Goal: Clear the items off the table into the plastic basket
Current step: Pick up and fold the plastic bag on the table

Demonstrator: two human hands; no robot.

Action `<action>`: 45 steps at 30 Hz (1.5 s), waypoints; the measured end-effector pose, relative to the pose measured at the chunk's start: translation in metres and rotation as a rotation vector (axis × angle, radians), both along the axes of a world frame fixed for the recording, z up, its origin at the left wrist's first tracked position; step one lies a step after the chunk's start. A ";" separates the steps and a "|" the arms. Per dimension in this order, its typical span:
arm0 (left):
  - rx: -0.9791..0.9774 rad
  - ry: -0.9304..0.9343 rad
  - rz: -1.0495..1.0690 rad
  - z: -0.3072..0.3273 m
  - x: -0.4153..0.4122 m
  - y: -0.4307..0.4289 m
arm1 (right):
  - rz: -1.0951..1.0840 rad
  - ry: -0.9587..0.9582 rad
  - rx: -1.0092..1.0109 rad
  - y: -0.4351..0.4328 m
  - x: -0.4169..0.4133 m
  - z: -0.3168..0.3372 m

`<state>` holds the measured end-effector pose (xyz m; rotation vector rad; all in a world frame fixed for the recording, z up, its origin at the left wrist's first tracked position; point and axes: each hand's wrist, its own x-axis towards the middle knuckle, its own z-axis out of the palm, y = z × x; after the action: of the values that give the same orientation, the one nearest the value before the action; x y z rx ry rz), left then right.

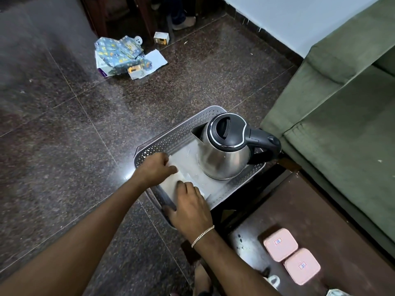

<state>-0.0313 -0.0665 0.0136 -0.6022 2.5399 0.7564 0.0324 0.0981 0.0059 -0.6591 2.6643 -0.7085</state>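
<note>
A grey perforated plastic basket (pixel 171 135) stands on the floor beside the dark wooden table (pixel 320 221). A steel electric kettle (pixel 224 154) with a black lid and handle stands upright inside it, at the far right. Both hands reach into the near left part of the basket and grip a flat white object (pixel 177 182). My left hand (pixel 156 167) holds its far edge. My right hand (pixel 190 206), with a bracelet at the wrist, covers its near edge. Two pink square lidded containers (pixel 280 244) (pixel 301 266) sit on the table at the lower right.
A green sofa (pixel 342 114) runs along the right, close to the basket and table. A white mug handle (pixel 274 280) shows near the table's front. Wrapping paper and small boxes (pixel 124 55) lie on the dark floor farther away. A person's foot (pixel 184 22) rests by chair legs at the top.
</note>
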 end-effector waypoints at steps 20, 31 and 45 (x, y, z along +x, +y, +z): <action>0.882 0.141 0.120 0.107 0.073 0.154 | -0.659 -0.126 -0.691 0.155 0.023 0.099; 0.686 0.173 -0.364 0.094 0.090 0.324 | -0.962 -0.145 -0.846 0.319 0.073 0.097; 0.603 0.232 -0.537 0.092 0.131 0.475 | -1.124 -0.140 -1.009 0.454 0.139 0.097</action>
<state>0.0996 0.4085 0.1054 0.3665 2.3050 1.3396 0.1717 0.5520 0.1028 0.8247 2.1870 -2.2781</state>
